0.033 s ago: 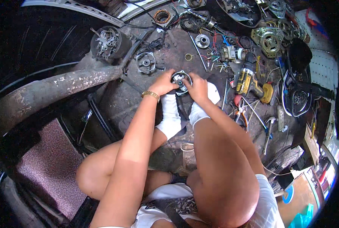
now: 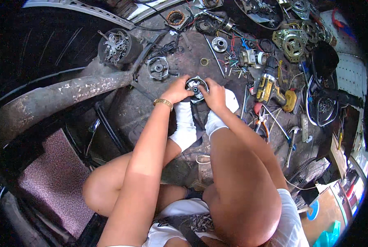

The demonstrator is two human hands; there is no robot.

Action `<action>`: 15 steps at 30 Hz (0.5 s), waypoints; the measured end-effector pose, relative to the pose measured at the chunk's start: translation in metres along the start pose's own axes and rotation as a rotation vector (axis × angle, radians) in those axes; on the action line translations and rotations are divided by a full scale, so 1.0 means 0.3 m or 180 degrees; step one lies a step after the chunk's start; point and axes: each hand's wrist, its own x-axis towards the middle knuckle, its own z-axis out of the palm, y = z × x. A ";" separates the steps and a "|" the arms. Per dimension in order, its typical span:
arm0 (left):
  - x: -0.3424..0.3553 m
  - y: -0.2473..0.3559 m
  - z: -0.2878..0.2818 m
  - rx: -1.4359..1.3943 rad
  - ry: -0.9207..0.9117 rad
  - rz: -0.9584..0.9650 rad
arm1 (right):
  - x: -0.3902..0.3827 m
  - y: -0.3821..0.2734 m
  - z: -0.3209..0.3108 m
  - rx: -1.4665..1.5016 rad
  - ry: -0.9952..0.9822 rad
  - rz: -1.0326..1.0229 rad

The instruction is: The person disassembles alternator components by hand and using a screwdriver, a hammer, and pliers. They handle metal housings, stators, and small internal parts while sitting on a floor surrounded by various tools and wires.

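Note:
Both my hands grip a round silver motor end cover [image 2: 195,89] with a hub in its centre, just above the floor beyond my feet. My left hand [image 2: 177,91], below a gold bracelet, closes on its left side. On the right rim sits my right hand [image 2: 215,96], its thumb reaching in toward the hub. My white-socked feet [image 2: 185,123] are right below the cover. A similar metal end cover [image 2: 157,68] lies on the floor to the left, and a thin brass-coloured ring [image 2: 204,61] lies farther ahead.
At right lie a yellow-and-black cordless drill [image 2: 269,85], pliers [image 2: 263,123] and a hammer [image 2: 292,142]. Screws and small parts [image 2: 237,70] are scattered ahead. A dark bucket of metal pieces [image 2: 118,46] stands at left beside a thick worn pipe [image 2: 75,91]. A copper-wound stator [image 2: 176,17] lies at the back.

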 end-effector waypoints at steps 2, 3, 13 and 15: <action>0.003 -0.009 -0.002 -0.0101 -0.0018 -0.0013 | -0.004 0.002 0.001 0.0176 0.0063 -0.0066; 0.002 -0.013 0.000 -0.0115 -0.0011 -0.0033 | -0.004 0.001 -0.003 0.0238 0.0039 -0.0084; 0.009 -0.030 0.012 0.0023 0.0026 -0.0080 | 0.020 0.034 -0.023 0.0822 -0.0549 -0.0110; 0.003 -0.039 0.010 0.0095 0.0090 -0.0044 | 0.029 0.025 -0.024 0.0852 -0.0644 -0.0033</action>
